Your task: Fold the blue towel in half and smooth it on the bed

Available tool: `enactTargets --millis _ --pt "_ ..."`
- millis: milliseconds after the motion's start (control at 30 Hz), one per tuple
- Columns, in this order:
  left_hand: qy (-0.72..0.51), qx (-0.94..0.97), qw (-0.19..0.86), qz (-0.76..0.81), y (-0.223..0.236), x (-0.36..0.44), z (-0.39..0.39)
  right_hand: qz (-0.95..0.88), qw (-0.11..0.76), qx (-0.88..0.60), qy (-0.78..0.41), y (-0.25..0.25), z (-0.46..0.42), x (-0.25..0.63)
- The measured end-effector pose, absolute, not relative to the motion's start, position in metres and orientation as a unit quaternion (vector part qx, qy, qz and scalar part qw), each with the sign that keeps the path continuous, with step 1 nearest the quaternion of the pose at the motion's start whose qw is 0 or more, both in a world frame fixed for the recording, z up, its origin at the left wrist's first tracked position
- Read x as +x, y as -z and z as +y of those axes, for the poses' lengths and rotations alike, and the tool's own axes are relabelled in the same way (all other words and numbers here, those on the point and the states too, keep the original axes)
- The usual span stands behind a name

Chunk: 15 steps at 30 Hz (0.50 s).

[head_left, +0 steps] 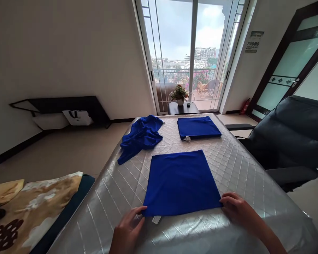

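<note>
A blue square cloth (181,183) lies flat on a silvery quilted mattress (116,197), with a white label (156,219) sticking out at its near left. The fingertips of my left hand (128,227) hold its near left corner, the thumb below the index finger. At the near right corner, my right hand (237,208) pinches the edge between curled fingers and thumb. Farther off, a crumpled blue cloth (143,135) sits at the left. Opposite it on the right rests a neat stack of folded blue cloths (198,127) with white labels at its front.
Beyond the mattress, a small dark table (175,108) bears a potted plant (179,94) before the sliding glass door. A black armchair (299,130) stands along the right side. Patterned bedding (50,197) lies lower left; a white bag (78,118) rests near the wall.
</note>
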<state>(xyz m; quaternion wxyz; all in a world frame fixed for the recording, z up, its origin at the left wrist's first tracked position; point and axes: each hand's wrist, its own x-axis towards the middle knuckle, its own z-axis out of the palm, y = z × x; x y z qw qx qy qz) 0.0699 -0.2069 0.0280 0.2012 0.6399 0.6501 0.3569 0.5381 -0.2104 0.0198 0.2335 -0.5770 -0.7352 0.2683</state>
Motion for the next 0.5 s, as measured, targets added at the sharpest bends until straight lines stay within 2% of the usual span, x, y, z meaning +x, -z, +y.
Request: enactTargets --millis 133,233,400,500 --pt "-0.350 0.689 0.107 0.626 -0.035 0.071 -0.199 -0.759 0.271 -0.555 -0.205 -0.012 -0.211 0.536" --pt "-0.361 0.716 0.023 0.597 -0.042 0.070 -0.193 -0.756 0.307 -0.539 -0.207 -0.015 -0.209 0.534" --pt "-0.373 0.761 -0.055 0.528 -0.067 0.066 -0.189 -0.728 0.418 -0.489 -0.235 -0.037 -0.204 0.532" --pt "-0.381 0.777 -0.092 0.493 -0.092 0.065 -0.191 -0.721 0.454 -0.488 -0.190 -0.060 -0.202 0.533"
